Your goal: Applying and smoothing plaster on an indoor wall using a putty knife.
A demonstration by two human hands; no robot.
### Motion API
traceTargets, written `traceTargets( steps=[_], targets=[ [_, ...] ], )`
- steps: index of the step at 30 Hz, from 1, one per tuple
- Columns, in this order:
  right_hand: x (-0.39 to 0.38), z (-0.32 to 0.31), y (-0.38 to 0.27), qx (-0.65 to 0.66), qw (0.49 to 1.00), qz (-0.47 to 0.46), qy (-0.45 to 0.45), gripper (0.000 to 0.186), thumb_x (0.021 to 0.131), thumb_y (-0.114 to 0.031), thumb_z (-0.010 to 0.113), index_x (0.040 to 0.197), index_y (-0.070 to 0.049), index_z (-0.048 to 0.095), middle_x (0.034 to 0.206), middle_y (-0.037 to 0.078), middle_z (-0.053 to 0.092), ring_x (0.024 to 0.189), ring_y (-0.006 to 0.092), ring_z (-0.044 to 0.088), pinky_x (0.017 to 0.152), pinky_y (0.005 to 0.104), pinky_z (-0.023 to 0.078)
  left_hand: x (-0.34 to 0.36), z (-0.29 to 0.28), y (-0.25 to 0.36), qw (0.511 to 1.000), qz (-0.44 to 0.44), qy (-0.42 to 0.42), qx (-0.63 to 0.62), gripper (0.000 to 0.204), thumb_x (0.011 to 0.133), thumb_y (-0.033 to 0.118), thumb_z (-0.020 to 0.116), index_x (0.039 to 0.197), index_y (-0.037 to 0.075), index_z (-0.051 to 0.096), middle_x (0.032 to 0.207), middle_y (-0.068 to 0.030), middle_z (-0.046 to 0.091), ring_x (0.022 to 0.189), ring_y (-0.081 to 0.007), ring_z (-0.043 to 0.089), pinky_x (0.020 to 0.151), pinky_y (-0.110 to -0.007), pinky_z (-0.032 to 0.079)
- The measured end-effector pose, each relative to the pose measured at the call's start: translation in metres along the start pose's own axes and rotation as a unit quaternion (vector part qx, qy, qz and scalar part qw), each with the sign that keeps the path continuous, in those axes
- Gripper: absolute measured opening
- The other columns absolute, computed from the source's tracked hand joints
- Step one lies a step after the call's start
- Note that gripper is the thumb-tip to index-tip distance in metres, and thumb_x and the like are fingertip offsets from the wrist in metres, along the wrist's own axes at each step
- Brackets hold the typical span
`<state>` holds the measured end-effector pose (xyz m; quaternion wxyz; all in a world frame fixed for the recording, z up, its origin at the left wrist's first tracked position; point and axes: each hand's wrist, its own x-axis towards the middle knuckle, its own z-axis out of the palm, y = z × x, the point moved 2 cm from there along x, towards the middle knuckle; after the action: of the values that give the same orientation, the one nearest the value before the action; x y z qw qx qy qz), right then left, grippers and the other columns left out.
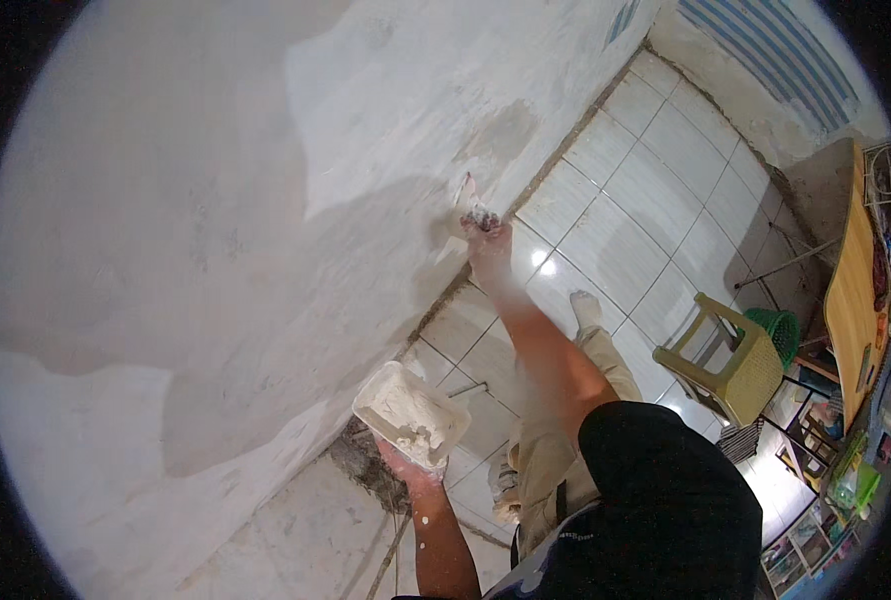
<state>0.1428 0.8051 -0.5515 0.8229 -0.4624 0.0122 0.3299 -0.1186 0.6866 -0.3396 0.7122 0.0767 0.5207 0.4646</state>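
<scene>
My left hand (412,464) grips a white rectangular tub (373,385) from below, its fingers partly hidden behind it. Thick white putty (405,408) lies in the tub, piled unevenly. My right hand (487,240) is stretched out against the whitish wall (265,250), closed on a putty-smeared putty knife (467,192), whose blade is hard to see against the wall. Putty also coats the fingers of that hand. Around it the wall shows patches of white and grey, with a darker bare patch (500,132) just beyond my hand.
Glossy tiles (615,235) cover the floor beside the wall. To the right stand a yellowish plastic stool (740,375) and a green basket (780,330). A wooden board (850,290) leans by cluttered shelves (815,535). Blue-striped cloth (780,55) is at the far right.
</scene>
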Motion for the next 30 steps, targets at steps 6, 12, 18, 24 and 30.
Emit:
traceTargets(
  steps=[6, 12, 18, 24, 30],
  targets=[
    [-0.077, 0.052, -0.052, -0.040, 0.999, -0.014, 0.001, 0.006, 0.084, 0.000, 0.060, 0.089, 0.001, 0.059, 0.086, 0.008, 0.063, 0.070, 0.0113, 0.059, 0.066, 0.0231, 0.048, -0.005, -0.009, 0.016, 0.998, 0.039, 0.000, 0.059, 0.052, 0.094, 0.041, 0.037, 0.131, 0.005, 0.041, 0.122, -0.0131, 0.052, 0.107, -0.0300, 0.055, 0.088, -0.046, 0.050],
    [-0.050, -0.003, -0.052, 0.069, 0.987, 0.147, -0.003, 0.014, 0.089, -0.009, 0.056, 0.099, 0.000, 0.060, 0.084, 0.006, 0.064, 0.075, 0.0149, 0.059, 0.070, 0.0258, 0.047, 0.006, -0.011, -0.003, 0.991, 0.068, -0.039, 0.112, 0.052, 0.094, 0.040, 0.037, 0.131, 0.004, 0.041, 0.120, -0.0129, 0.053, 0.106, -0.0299, 0.055, 0.086, -0.045, 0.052],
    [-0.056, 0.052, -0.082, -0.285, 0.929, -0.233, 0.046, 0.011, 0.079, -0.004, 0.057, 0.089, 0.000, 0.060, 0.082, 0.016, 0.061, 0.075, 0.0319, 0.057, 0.065, 0.0413, 0.043, 0.008, -0.015, -0.002, 0.975, 0.090, -0.072, 0.191, 0.058, 0.094, 0.044, 0.036, 0.136, 0.004, 0.037, 0.132, -0.0134, 0.047, 0.116, -0.0304, 0.050, 0.097, -0.047, 0.044],
    [-0.116, 0.062, -0.051, -0.329, 0.862, -0.371, -0.104, 0.034, 0.069, 0.001, 0.059, 0.103, -0.001, 0.054, 0.085, 0.020, 0.062, 0.082, 0.0385, 0.060, 0.076, 0.0420, 0.048, -0.003, 0.005, 0.005, 0.998, -0.012, -0.061, 0.016, 0.056, 0.094, 0.045, 0.035, 0.134, 0.006, 0.040, 0.129, -0.0128, 0.049, 0.114, -0.0314, 0.051, 0.095, -0.047, 0.045],
    [-0.041, -0.058, 0.050, 0.245, 0.966, 0.072, -0.043, 0.031, 0.080, -0.023, 0.056, 0.106, -0.005, 0.054, 0.099, 0.009, 0.060, 0.089, 0.0240, 0.058, 0.080, 0.0351, 0.048, 0.006, 0.013, -0.023, 0.995, -0.047, -0.075, 0.040, 0.057, 0.093, 0.046, 0.036, 0.135, 0.008, 0.040, 0.130, -0.0121, 0.049, 0.115, -0.0330, 0.051, 0.095, -0.050, 0.044]
  ],
)
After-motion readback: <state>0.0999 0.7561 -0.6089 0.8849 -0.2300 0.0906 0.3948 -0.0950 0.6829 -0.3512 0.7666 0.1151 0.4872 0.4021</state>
